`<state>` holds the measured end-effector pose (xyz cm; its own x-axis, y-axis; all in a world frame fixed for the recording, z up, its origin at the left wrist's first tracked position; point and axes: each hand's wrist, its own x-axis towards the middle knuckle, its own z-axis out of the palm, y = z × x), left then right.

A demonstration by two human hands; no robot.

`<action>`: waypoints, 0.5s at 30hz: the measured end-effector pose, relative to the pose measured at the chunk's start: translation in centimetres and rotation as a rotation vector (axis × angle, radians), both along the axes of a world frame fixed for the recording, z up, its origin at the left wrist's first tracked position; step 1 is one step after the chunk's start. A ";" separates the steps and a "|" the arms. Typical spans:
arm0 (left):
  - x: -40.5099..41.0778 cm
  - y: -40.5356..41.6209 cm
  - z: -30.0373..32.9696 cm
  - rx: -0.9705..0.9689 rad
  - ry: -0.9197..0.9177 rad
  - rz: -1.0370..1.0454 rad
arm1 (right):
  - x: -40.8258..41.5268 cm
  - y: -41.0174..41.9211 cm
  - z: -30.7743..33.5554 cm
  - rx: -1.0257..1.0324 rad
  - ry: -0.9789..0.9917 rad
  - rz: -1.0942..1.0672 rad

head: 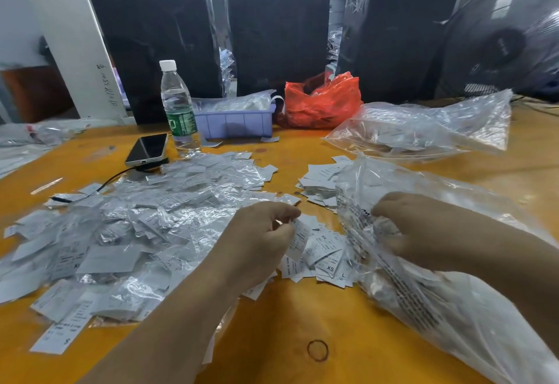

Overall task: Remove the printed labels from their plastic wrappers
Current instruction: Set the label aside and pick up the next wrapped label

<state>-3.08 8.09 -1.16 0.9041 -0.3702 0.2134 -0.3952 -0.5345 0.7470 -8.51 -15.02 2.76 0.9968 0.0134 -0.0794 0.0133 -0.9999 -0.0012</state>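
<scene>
Orange tabletop (302, 317): left hand (257, 238) pinches a label (299, 238); right hand (417, 229), beside it, grips a clear plastic bag (453, 308).

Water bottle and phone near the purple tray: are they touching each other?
Apart. The head view shows the water bottle standing upright, with a strip of bare orange table between its base and the phone.

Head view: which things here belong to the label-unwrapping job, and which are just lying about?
Job: left hand pinching a label; right hand inside the big bag; wrapped pile; loose labels.

Lying about: bottle, phone, red bag, tray, fan.
</scene>
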 end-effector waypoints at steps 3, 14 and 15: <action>0.0 0.0 -0.1 0.006 -0.004 0.001 | -0.9 -0.7 0.9 0.008 -0.013 0.047; -0.2 -0.2 -0.1 0.024 -0.004 -0.013 | -1.5 -0.3 -0.6 0.018 0.029 -0.004; -0.2 -0.2 0.0 0.022 0.000 -0.016 | -1.5 -0.2 -0.8 0.014 0.008 -0.004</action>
